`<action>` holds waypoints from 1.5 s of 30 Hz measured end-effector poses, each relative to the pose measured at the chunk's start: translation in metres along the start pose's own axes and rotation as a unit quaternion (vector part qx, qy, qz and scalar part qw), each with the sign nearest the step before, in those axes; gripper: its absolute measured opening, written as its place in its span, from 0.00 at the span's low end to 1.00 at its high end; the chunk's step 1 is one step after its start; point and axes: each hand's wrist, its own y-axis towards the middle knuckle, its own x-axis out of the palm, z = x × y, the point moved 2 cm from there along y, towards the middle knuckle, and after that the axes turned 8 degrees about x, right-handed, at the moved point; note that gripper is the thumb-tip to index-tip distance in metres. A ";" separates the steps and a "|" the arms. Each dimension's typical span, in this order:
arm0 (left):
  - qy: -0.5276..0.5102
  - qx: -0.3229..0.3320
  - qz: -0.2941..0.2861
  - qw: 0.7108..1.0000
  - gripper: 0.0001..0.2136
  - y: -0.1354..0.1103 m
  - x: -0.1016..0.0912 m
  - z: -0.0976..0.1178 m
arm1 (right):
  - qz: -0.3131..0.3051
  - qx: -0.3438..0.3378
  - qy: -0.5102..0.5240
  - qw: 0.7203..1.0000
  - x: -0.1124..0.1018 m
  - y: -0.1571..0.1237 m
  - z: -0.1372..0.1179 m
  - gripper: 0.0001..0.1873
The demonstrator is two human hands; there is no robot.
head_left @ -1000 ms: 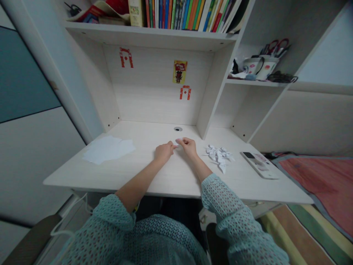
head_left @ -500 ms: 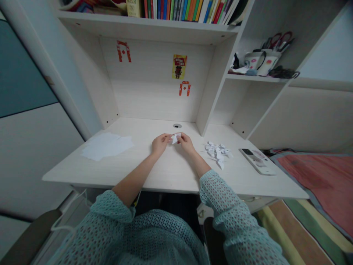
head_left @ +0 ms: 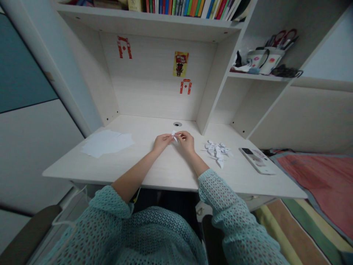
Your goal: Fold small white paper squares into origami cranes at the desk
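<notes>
Both my hands meet near the middle of the white desk (head_left: 171, 173). My left hand (head_left: 162, 142) and my right hand (head_left: 186, 141) each pinch a small piece of folded white paper (head_left: 174, 135) held between them, just above the desk top. Their fingers are closed on it. To the right of my right hand lies a heap of small folded white paper shapes (head_left: 217, 151). A stack of flat white paper sheets (head_left: 107, 142) rests far to the left of my left hand.
A phone (head_left: 256, 160) lies at the desk's right end. A cable hole (head_left: 177, 124) sits behind my hands. Shelves above hold books (head_left: 190, 7), cups (head_left: 261, 60) and scissors (head_left: 281, 36). A striped bed cover (head_left: 311, 206) is at the right.
My hands have lifted the small paper off the desk and drawn close together on it. The camera has tipped down a little.
</notes>
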 end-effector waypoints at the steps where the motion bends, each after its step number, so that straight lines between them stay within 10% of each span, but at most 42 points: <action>1: -0.005 -0.001 -0.001 1.000 0.20 0.001 -0.001 -0.001 | -0.012 -0.006 -0.002 1.000 0.001 -0.001 -0.002 0.14; 20: -0.120 -0.033 0.013 0.992 0.23 -0.002 -0.003 0.006 | -0.083 -0.037 0.079 0.993 -0.002 0.003 -0.005 0.17; 45: -0.099 -0.005 0.034 0.994 0.18 0.000 -0.002 0.001 | -0.079 0.088 0.190 0.975 0.010 0.005 0.012 0.19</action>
